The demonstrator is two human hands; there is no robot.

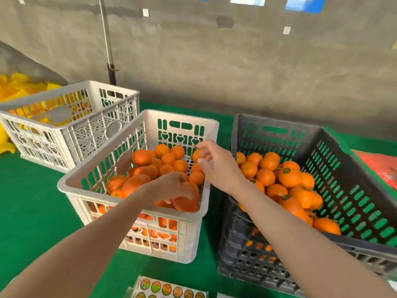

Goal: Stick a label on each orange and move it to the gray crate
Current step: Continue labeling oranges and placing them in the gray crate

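Note:
A white crate in the middle holds several unlabelled oranges. My left hand reaches into its near right corner and grips one orange from above. My right hand hovers over the white crate's right rim, its fingertips pinching a small label seen edge-on. To the right stands the dark gray crate, with several oranges in it, some showing round green labels. A sheet of round labels lies at the bottom edge.
A second white crate stands at the back left with yellow netting behind it. Everything sits on a green cloth against a gray wall. A red bag lies at the far right. A metal pole rises behind the crates.

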